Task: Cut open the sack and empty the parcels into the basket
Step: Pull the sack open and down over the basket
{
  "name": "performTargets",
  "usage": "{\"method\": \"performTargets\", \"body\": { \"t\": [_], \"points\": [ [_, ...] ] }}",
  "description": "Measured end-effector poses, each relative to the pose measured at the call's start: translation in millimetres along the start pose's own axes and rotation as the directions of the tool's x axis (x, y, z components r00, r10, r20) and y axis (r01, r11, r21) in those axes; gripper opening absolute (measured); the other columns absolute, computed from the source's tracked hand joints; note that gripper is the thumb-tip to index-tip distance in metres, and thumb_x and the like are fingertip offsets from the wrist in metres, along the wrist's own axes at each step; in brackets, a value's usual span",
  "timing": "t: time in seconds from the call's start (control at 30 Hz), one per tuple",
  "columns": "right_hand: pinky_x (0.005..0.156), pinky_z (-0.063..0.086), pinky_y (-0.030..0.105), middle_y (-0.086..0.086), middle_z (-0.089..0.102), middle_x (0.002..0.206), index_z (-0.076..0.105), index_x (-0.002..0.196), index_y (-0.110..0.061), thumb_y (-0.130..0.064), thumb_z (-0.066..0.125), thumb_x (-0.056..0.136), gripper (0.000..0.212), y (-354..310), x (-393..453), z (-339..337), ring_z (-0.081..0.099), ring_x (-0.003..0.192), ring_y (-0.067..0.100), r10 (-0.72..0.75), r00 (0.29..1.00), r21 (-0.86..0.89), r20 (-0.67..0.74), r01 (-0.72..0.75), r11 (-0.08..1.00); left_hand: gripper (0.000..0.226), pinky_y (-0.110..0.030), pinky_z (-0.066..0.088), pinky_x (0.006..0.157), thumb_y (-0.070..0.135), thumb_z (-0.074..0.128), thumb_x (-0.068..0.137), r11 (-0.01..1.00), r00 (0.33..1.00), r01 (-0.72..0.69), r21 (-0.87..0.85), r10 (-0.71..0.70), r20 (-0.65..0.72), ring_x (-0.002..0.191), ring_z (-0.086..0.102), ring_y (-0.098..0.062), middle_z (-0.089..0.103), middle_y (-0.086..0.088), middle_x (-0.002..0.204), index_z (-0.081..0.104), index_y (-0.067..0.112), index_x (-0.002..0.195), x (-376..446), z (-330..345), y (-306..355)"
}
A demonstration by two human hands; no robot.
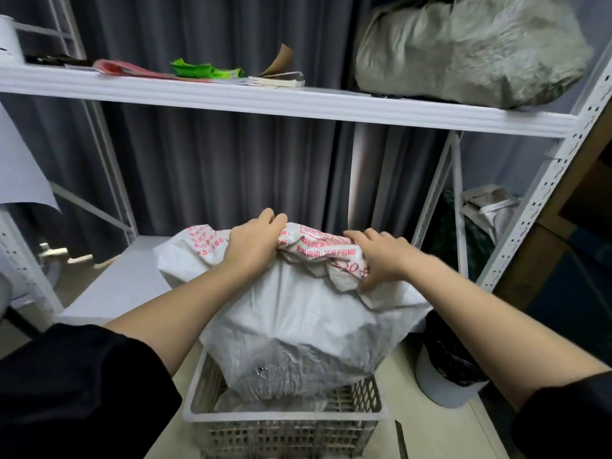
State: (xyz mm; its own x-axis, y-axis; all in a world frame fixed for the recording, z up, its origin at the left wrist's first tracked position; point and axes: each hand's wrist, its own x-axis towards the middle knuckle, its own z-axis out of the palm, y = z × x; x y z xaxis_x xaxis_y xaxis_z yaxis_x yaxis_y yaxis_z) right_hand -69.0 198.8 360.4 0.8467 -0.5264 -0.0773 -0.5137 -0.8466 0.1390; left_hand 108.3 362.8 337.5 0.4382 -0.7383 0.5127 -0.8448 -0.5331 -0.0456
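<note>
Dark sleeves sit closest, one low on each side, with bare arms reaching forward past them. Between the arms is the basket [284, 415], a pale plastic one with holes in its walls. Standing in the basket is the big white sack [298, 319], its bottom end down inside and its top end up, leaning away from the person.

It looks like the tipping-out step. To do it well, hold the top end tight, lift it straight up over the basket and shake gently, so parcels drop inside and not over the rim. No parcels can be seen yet.

Above the basket, the left hand [255, 241] is closed tight on a bunch of the sack's printed top. The right hand [381, 256] lies beside it, fingers curled and pinching the folds. Both wrists bend down.

Behind the sack hangs a grey curtain [215, 167], and a white shelf [265, 101] runs high over it.
</note>
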Motion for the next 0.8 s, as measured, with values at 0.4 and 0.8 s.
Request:
{"method": "performTargets", "body": {
  "t": [0.4, 0.8],
  "points": [
    [0.049, 0.033, 0.034, -0.001, 0.047, 0.08, 0.054, 0.083, -0.019, -0.018, 0.057, 0.078, 0.006, -5, 8, 48, 0.05, 0.068, 0.026, 0.22, 0.741, 0.406, -0.634, 0.077, 0.911, 0.075, -0.036, 0.043, 0.098, 0.058, 0.055, 0.065, 0.947, 0.86, 0.003, -0.322, 0.161, 0.484, 0.119, 0.047, -0.012, 0.046, 0.013, 0.129, 0.029, 0.046, 0.135, -27, 4, -80],
    [0.051, 0.031, 0.03, 0.007, 0.051, 0.092, 0.06, 0.097, -0.016, -0.029, 0.064, 0.071, 0.029, 5, -9, -21, 0.051, 0.084, 0.031, 0.141, 0.567, 0.197, -0.811, 0.039, 0.98, 0.04, -0.038, 0.03, 0.062, 0.017, 0.07, 0.067, 0.993, 0.982, 0.108, 0.05, -0.099, -0.162, 0.087, 0.056, -0.037, 0.054, -0.014, 0.099, 0.053, 0.01, 0.102, 1, -45, -51]
  ]
}}
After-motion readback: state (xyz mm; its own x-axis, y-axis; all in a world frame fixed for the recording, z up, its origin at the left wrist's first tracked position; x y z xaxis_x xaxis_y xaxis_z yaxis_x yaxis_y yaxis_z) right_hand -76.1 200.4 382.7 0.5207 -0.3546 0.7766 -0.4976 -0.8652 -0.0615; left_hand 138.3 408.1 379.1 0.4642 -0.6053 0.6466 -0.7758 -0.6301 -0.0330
